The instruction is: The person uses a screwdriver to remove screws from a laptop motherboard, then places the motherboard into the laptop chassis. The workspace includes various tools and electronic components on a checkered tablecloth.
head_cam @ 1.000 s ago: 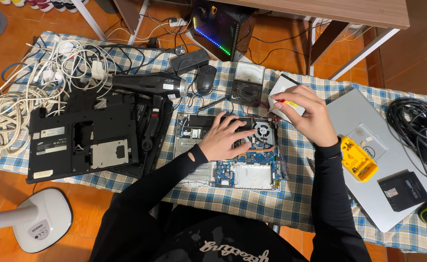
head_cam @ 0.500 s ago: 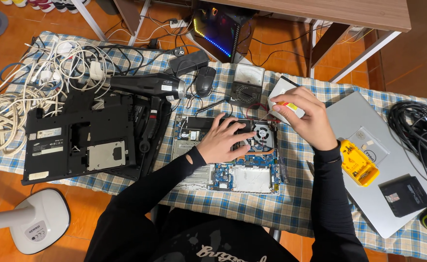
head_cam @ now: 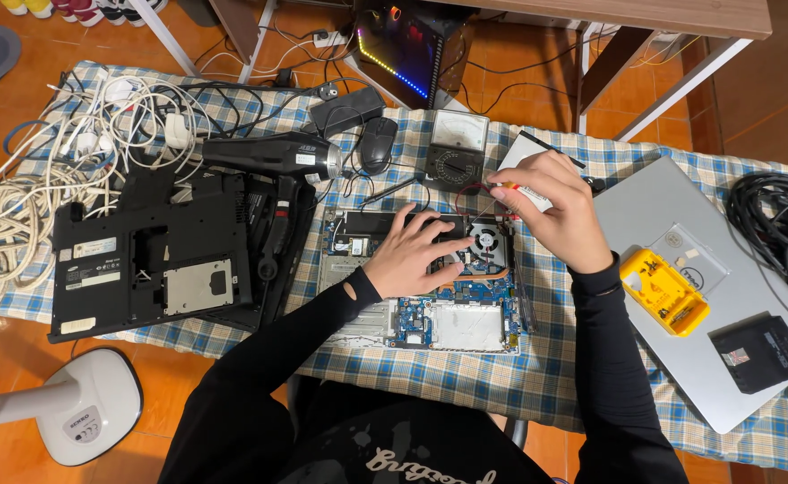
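Note:
An opened laptop motherboard (head_cam: 452, 314) with a round cooling fan (head_cam: 487, 244) lies on the checked cloth in front of me. My left hand (head_cam: 412, 253) rests flat on the board, fingers spread over the black strip beside the fan. My right hand (head_cam: 551, 211) is closed around a thin screwdriver (head_cam: 512, 188) with a red and yellow handle, its shaft slanting down toward the fan. Both arms wear black sleeves.
A black laptop bottom case (head_cam: 147, 260) lies at left beside a black hair dryer (head_cam: 277, 161) and tangled white cables (head_cam: 44, 161). An analog meter (head_cam: 455, 143) and a mouse (head_cam: 378, 143) sit behind the board. A closed silver laptop (head_cam: 725, 296) with a yellow case (head_cam: 664, 291) lies right.
Both hands stay on the board and screwdriver with only slight shifts. The view has drifted a little.

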